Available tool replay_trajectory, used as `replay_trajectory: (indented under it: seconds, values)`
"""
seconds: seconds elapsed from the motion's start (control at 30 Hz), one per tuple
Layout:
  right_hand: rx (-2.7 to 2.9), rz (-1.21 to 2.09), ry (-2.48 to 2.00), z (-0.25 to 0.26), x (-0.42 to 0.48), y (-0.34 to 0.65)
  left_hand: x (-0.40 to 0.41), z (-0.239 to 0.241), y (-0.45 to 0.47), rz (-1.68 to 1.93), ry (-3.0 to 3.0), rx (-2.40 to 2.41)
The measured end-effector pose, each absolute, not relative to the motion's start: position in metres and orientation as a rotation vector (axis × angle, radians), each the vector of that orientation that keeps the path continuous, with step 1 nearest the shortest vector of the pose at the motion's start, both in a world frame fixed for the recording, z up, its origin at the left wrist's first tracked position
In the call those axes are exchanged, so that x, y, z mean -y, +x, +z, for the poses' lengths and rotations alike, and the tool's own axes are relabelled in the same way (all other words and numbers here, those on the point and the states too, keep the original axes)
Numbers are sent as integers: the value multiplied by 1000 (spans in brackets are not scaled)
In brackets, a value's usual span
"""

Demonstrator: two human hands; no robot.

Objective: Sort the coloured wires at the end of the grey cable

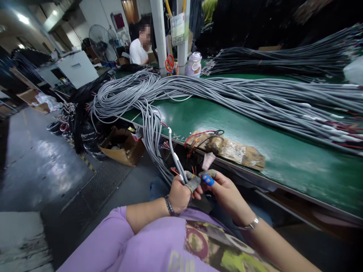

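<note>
So the tabletop [283, 158] runs off to the right, with a cable bundle [227, 94] lying across it and spilling over its left end. A second bundle [283, 58] sits behind it. A cardboard strip [241, 153] lies on the near edge, with the left hand [178, 194] and right hand [227, 192] just in front. The left holds one cable [174, 155]. A box [120, 147] sits on the floor to the left.

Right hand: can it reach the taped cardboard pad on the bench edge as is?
Probably yes: the right hand sits just below the cardboard pad, open air between, but it is pinching a blue piece.
</note>
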State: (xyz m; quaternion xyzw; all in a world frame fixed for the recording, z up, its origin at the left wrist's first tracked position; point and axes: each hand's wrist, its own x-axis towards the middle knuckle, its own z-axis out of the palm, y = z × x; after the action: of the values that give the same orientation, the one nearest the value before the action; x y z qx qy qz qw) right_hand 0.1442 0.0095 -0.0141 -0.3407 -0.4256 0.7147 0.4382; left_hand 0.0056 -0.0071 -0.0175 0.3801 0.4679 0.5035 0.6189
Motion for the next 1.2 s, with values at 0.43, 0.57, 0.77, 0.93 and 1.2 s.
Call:
replay_trajectory:
  seconds: [0.43, 0.57, 0.77, 0.93, 1.2]
  values:
    - [1268, 1513, -1108, -7, -18, 141, 8, -22, -4, 1034, 899, -1041]
    - [1233, 1474, -1143, -11, -16, 138, 8, -20, -1, 1098, 813, -1042]
    - [1195, 1402, -1156, -13, -13, 136, 7, -18, 0, 1110, 741, -1069]
    - [1196, 1445, -1131, -13, -13, 138, 6, -20, -2, 1133, 715, -1071]
    - [1283, 1451, -1058, -13, -7, 146, 3, -19, -1, 1210, 666, -1046]
